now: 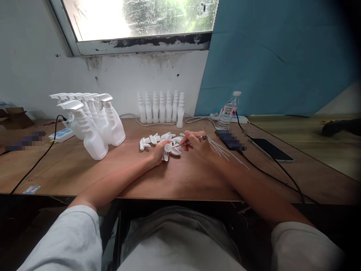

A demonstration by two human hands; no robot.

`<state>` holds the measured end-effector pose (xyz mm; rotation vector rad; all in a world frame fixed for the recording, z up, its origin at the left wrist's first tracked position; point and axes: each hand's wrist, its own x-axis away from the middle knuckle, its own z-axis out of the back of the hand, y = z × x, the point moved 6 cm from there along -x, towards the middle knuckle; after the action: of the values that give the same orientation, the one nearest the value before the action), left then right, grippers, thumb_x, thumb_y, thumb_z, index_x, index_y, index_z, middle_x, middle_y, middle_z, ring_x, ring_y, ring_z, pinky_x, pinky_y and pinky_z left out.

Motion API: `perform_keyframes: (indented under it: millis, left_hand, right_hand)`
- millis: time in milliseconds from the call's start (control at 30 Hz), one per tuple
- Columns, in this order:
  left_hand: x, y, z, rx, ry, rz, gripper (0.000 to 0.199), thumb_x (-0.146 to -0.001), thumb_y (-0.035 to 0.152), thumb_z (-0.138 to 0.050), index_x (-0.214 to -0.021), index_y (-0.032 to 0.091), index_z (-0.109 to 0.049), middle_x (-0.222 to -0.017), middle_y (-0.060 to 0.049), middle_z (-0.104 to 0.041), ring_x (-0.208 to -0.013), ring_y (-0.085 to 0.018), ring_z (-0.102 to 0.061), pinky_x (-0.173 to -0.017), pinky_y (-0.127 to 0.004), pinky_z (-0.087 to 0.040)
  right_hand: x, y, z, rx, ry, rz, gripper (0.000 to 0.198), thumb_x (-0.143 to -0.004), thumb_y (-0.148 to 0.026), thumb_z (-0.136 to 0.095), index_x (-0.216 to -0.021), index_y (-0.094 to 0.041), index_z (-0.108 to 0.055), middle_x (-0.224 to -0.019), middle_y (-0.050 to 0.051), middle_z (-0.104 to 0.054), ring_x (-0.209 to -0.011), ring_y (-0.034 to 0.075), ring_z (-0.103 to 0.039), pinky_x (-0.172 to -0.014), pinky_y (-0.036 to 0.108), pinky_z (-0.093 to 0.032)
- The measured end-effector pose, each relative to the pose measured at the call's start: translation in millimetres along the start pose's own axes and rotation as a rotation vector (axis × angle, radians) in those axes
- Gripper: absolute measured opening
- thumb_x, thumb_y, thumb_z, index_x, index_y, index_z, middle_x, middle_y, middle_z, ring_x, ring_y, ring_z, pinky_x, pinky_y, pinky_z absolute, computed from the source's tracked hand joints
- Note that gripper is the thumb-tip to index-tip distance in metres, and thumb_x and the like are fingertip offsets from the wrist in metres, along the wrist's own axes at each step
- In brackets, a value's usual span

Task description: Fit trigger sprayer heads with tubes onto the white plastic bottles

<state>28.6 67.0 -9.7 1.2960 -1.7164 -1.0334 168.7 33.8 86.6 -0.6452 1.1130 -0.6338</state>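
Observation:
At the middle of the table, my left hand (158, 152) is closed around a white spray trigger head (167, 149), its round opening facing up toward me. My right hand (196, 143) grips a thin tool with a dark, shiny handle end (202, 138); its kind is too small to tell. The tool's tip reaches to the trigger head, but whether it touches is unclear. Just beyond both hands lies a loose pile of more white trigger heads (155, 139), partly hidden by them. Several thin white tubes (221, 148) lie fanned out beside my right hand.
White spray bottles with trigger heads (96, 141) stand at left, near a power strip (61, 135). A row of white bottles without trigger heads (162, 109) lines the wall. At right are a water bottle (228, 113), a blurred dark device (231, 140), a phone (272, 149) and black cables (270, 174).

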Motion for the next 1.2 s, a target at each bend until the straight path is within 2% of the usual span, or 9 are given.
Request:
perform_keyframes:
  millis: [67,133,267,400,567,700,767,1000,1200]
  left_hand:
    - [-0.3,0.2,0.2,-0.029,0.023,-0.041,0.027,-0.078,0.037,-0.065,-0.069,0.016,-0.050,-0.048,0.003,-0.050,-0.035,-0.007,-0.043,-0.036,-0.020,-0.028]
    - [0.3,0.3,-0.3,-0.056,0.039,-0.080,0.027,-0.078,0.036,-0.065,-0.068,0.016,-0.051,-0.049,0.003,-0.050,-0.036,-0.007,-0.043,-0.035,-0.020,-0.027]
    - [1.6,1.5,-0.2,-0.110,0.071,-0.131,0.027,-0.077,0.035,-0.065,-0.067,0.018,-0.047,-0.050,0.005,-0.048,-0.036,-0.007,-0.042,-0.035,-0.020,-0.025]
    - [0.2,2.2,2.5,-0.117,0.102,-0.122,0.026,-0.077,0.035,-0.061,-0.066,0.018,-0.044,-0.049,0.006,-0.044,-0.036,-0.007,-0.040,-0.034,-0.019,-0.024]
    - [-0.3,2.2,1.7,-0.146,0.105,-0.131,0.028,-0.074,0.037,-0.064,-0.067,0.018,-0.045,-0.049,0.005,-0.045,-0.037,-0.007,-0.040,-0.035,-0.019,-0.025]
    - [1.5,3.6,0.7,-0.158,0.108,-0.136,0.026,-0.075,0.037,-0.063,-0.066,0.018,-0.047,-0.048,0.005,-0.046,-0.037,-0.007,-0.039,-0.036,-0.019,-0.025]
    - [2.3,4.5,1.5,-0.160,0.116,-0.128,0.026,-0.077,0.036,-0.060,-0.064,0.018,-0.047,-0.046,0.005,-0.045,-0.036,-0.007,-0.038,-0.035,-0.020,-0.024]
    - [3.4,6.3,1.7,-0.170,0.118,-0.103,0.022,-0.078,0.027,-0.055,-0.059,0.018,-0.047,-0.043,0.003,-0.043,-0.034,-0.008,-0.036,-0.034,-0.021,-0.021]
    - [3.8,7.1,0.5,-0.149,0.130,-0.084,0.019,-0.078,0.025,-0.055,-0.062,0.017,-0.049,-0.043,0.004,-0.043,-0.033,-0.007,-0.035,-0.035,-0.021,-0.020]
  right_hand:
    - [4.5,-2.9,-4.7,0.135,0.007,0.085,0.054,-0.096,-0.048,-0.042,-0.060,-0.016,-0.065,-0.047,0.002,-0.056,-0.041,0.011,-0.050,-0.046,0.026,-0.035]
    - [9.0,-12.7,-11.6,0.316,-0.020,0.267,0.051,-0.098,-0.039,-0.038,-0.057,-0.017,-0.059,-0.048,0.002,-0.055,-0.043,0.011,-0.048,-0.049,0.027,-0.034]
    - [19.6,-33.5,-32.5,0.646,-0.207,0.646,0.041,-0.096,-0.023,-0.037,-0.056,-0.020,-0.044,-0.049,0.000,-0.047,-0.047,0.011,-0.038,-0.051,0.029,-0.027]
    - [22.5,-42.2,-39.6,0.790,-0.431,0.769,0.032,-0.096,-0.020,-0.040,-0.064,-0.019,-0.044,-0.058,0.001,-0.050,-0.056,0.013,-0.040,-0.054,0.028,-0.026]
    - [17.9,-45.5,-29.4,0.751,-0.562,0.652,0.023,-0.093,-0.017,-0.041,-0.072,-0.018,-0.049,-0.066,0.002,-0.054,-0.060,0.012,-0.042,-0.057,0.026,-0.027]
    - [14.6,-33.9,-25.4,0.628,-0.605,0.464,0.018,-0.087,-0.012,-0.041,-0.078,-0.018,-0.056,-0.070,0.001,-0.059,-0.057,0.010,-0.041,-0.057,0.025,-0.028]
    - [13.9,-23.6,-26.9,0.514,-0.604,0.369,0.020,-0.084,-0.011,-0.040,-0.074,-0.018,-0.055,-0.065,-0.001,-0.056,-0.055,0.010,-0.041,-0.057,0.024,-0.030]
    - [11.9,-0.6,-28.5,0.190,-0.371,0.188,0.022,-0.075,-0.016,-0.036,-0.057,-0.019,-0.048,-0.052,-0.001,-0.046,-0.051,0.012,-0.040,-0.056,0.026,-0.033]
    - [20.0,5.9,-26.5,0.115,-0.221,0.179,0.024,-0.074,-0.017,-0.036,-0.054,-0.020,-0.047,-0.047,-0.002,-0.042,-0.047,0.012,-0.038,-0.053,0.026,-0.032]
